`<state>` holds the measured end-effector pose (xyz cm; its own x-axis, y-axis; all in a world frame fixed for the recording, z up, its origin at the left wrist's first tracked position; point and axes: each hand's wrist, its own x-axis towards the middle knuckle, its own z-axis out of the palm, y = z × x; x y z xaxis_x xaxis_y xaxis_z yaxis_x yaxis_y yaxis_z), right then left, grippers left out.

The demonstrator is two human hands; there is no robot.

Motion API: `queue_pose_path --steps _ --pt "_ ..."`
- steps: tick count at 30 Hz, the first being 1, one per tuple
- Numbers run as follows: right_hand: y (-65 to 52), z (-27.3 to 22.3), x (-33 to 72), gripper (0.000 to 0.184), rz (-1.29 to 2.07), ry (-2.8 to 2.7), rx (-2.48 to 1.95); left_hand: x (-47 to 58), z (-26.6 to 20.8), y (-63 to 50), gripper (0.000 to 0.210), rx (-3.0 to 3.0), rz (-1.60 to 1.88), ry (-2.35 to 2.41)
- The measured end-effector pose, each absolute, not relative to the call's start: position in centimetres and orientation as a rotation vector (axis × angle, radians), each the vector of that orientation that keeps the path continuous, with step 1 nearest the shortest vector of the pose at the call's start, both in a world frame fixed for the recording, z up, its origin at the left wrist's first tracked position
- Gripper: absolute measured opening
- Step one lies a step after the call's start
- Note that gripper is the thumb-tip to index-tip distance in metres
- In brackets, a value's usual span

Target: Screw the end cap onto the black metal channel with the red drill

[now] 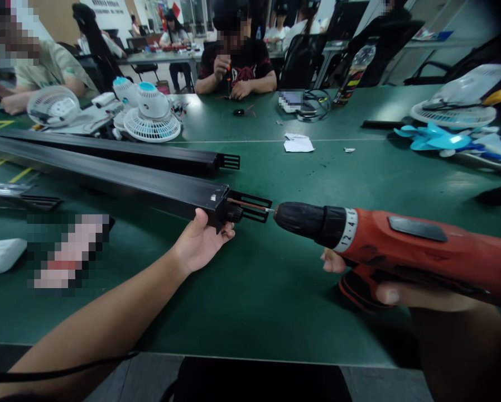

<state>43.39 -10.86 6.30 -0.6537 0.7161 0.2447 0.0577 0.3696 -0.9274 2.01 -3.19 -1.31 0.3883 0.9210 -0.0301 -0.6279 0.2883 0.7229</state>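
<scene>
My left hand (202, 243) grips the near end of a long black rectangular housing (150, 178), thumb on its side and fingers curled underneath. A slotted black bracket (256, 205) and a thin brownish rod stick out of that end. In my right hand (401, 293) is a red and black cordless drill (418, 234), held level and pointing left. Its slim bit reaches the bracket end; whether it touches a screw or the rod, I cannot tell. Behind lies a second black housing (167, 156) with a similar slotted end.
White fan parts (152, 114) crowd the back left. Blue fan blades (434, 139) and a white grille lie at the right. A paper scrap (298, 143), a bottle (355, 75) and a blurred-out phone-like item (72, 251) are on the green table (250, 312). A co-worker (236, 61) sits opposite.
</scene>
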Motion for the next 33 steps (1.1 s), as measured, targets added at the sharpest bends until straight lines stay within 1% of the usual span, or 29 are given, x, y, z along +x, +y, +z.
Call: queue_pose_path --steps 2,7,11,13,15,17,20,21,23,25,29,32,33 --pt "-10.8 6.6 43.3 0.055 1.285 -2.036 -0.646 2.0 -1.2 -3.2 0.086 0.701 1.089 0.494" --pt "-10.8 6.8 43.3 0.041 1.188 -2.059 -0.703 1.9 -1.2 -3.2 0.082 0.710 1.082 0.489" --pt "-10.9 6.9 43.4 0.038 1.333 -2.060 -0.754 1.9 -1.0 -3.2 0.073 0.712 1.076 0.489" --pt "-11.0 7.0 43.2 0.038 1.325 -2.012 -0.735 1.9 -1.1 -3.3 0.074 0.710 1.077 0.504" --pt "-11.0 7.0 43.1 0.036 1.260 -2.024 -0.714 2.0 -1.1 -3.4 0.080 0.701 1.086 0.515" --pt "-11.0 6.9 43.0 0.036 1.218 -2.055 -0.711 2.0 -1.2 -3.4 0.083 0.695 1.093 0.521" --pt "-11.0 6.9 43.1 0.039 1.257 -2.017 -0.724 2.1 -1.4 -3.5 0.082 0.695 1.097 0.524" --pt "-11.0 6.9 43.2 0.043 1.322 -2.041 -0.746 2.1 -1.4 -3.4 0.083 0.697 1.097 0.524" --pt "-11.0 6.8 43.6 0.044 1.293 -2.040 -0.683 2.1 -1.4 -3.4 0.090 0.703 1.098 0.520" --pt "-10.9 6.7 43.9 0.041 1.287 -2.046 -0.726 2.1 -1.3 -3.4 0.092 0.711 1.097 0.517" --pt "-10.8 6.8 43.8 0.042 1.397 -2.048 -0.731 2.0 -0.9 -3.5 0.079 0.719 1.087 0.523" --pt "-11.0 6.9 43.1 0.048 1.356 -2.011 -0.697 1.9 -0.9 -3.5 0.076 0.713 1.073 0.526" --pt "-11.0 6.9 43.0 0.045 1.340 -1.998 -0.689 1.9 -0.9 -3.4 0.076 0.711 1.074 0.524"
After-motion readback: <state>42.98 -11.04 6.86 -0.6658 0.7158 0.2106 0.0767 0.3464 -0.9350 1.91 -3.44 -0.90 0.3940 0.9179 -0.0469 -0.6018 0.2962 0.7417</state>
